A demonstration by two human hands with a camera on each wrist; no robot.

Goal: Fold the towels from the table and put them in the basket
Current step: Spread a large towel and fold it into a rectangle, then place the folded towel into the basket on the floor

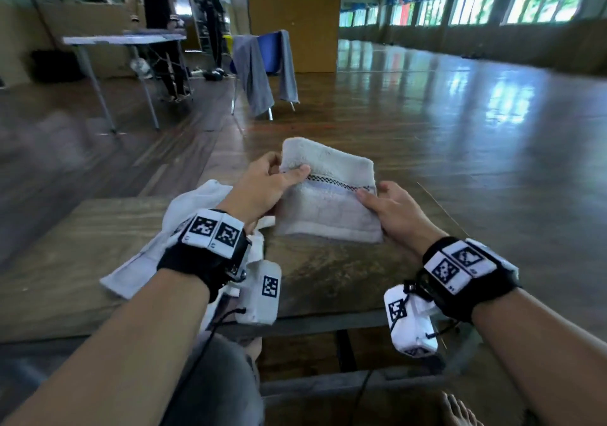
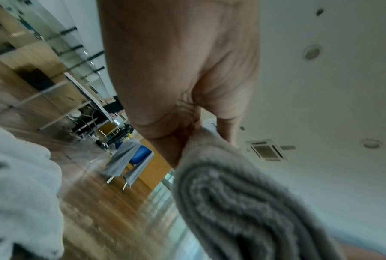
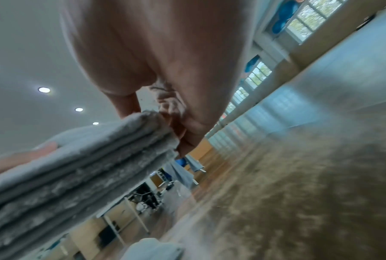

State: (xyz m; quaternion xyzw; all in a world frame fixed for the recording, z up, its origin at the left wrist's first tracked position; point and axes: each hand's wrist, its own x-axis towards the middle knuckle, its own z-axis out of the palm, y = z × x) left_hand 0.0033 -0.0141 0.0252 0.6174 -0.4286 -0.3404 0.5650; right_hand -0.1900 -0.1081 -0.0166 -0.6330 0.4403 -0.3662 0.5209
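Observation:
A folded off-white towel (image 1: 331, 202) with a dark checked stripe is held just over the far part of the wooden table (image 1: 82, 261). My left hand (image 1: 279, 179) pinches its left edge, thumb on top. My right hand (image 1: 377, 199) pinches its right edge. The left wrist view shows the towel's stacked folds (image 2: 243, 202) under the fingers (image 2: 227, 126). In the right wrist view the layered edge (image 3: 87, 167) sits between thumb and fingers (image 3: 187, 133). A second white towel (image 1: 157, 245) lies unfolded on the table under my left forearm. No basket is in view.
Beyond the table's far edge is shiny wooden floor (image 1: 427, 113). A blue chair (image 1: 266, 54) draped with grey cloths stands ahead. A folding table (image 1: 124, 41) with a person behind it stands at the far left. My knee (image 1: 216, 376) is under the near edge.

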